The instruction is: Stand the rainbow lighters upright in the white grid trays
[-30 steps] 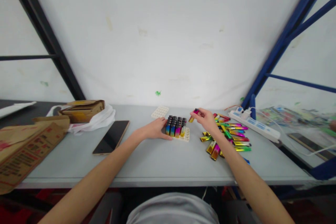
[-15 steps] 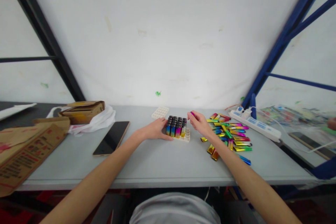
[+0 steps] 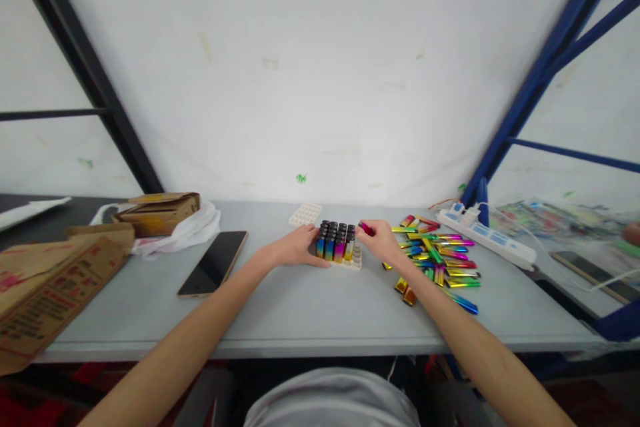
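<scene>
Several lighters [image 3: 329, 248] with shiny coloured bodies and black tops stand upright in rows in a white tray with round holes [image 3: 357, 258]. My left hand [image 3: 299, 245] holds the tray at its left side, thumb along the front edge and fingers bent round the back corner. At the right side of the rows, my right hand [image 3: 379, 239] pinches a purple lighter [image 3: 366, 229], close to the standing ones; its lower end is hidden by the fingers. To the right of that hand lies a loose pile of metallic coloured lighters [image 3: 440, 253].
A second white tray [image 3: 305, 214] lies behind. Left are a dark phone-like slab [image 3: 213, 263], a white plastic bag [image 3: 203, 223], a small carton [image 3: 160, 213] and a cardboard box [image 3: 65, 287]. A power strip [image 3: 485, 237] sits at the right, near a blue frame post [image 3: 530, 90].
My right hand has moved slightly down and toward the tray, with the purple lighter now turned in its fingers. The left hand stays at the tray.
</scene>
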The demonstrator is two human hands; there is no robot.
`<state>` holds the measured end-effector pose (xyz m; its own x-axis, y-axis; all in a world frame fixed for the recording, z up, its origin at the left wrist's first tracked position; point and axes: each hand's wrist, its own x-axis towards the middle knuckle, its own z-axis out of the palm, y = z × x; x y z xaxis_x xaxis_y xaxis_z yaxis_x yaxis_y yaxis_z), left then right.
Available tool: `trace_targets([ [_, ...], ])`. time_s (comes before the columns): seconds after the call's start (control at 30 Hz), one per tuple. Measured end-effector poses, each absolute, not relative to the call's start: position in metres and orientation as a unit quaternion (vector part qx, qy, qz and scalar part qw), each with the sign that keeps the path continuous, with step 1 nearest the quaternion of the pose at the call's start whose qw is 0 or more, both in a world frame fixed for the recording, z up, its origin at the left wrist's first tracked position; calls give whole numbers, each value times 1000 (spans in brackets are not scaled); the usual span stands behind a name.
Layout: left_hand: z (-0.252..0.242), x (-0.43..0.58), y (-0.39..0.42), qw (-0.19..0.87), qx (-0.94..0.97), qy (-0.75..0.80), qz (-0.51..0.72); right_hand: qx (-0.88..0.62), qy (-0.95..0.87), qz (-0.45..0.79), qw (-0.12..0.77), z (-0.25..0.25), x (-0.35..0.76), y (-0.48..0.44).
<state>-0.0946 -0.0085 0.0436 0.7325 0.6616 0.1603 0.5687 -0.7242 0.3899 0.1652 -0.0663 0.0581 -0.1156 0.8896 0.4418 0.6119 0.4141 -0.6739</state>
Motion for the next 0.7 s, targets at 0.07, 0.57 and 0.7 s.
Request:
trace_targets([
  [0.07, 43, -95, -8, 160, 916, 337, 148, -515, -731, 165, 417, 58, 165, -66],
  [0.57, 41, -94, -5, 137, 922, 332, 140, -515, -729, 133, 432, 56, 167, -64],
  [0.7, 41, -94, -5, 134, 923, 333, 138, -519, -716, 132, 448, 56, 168, -64],
])
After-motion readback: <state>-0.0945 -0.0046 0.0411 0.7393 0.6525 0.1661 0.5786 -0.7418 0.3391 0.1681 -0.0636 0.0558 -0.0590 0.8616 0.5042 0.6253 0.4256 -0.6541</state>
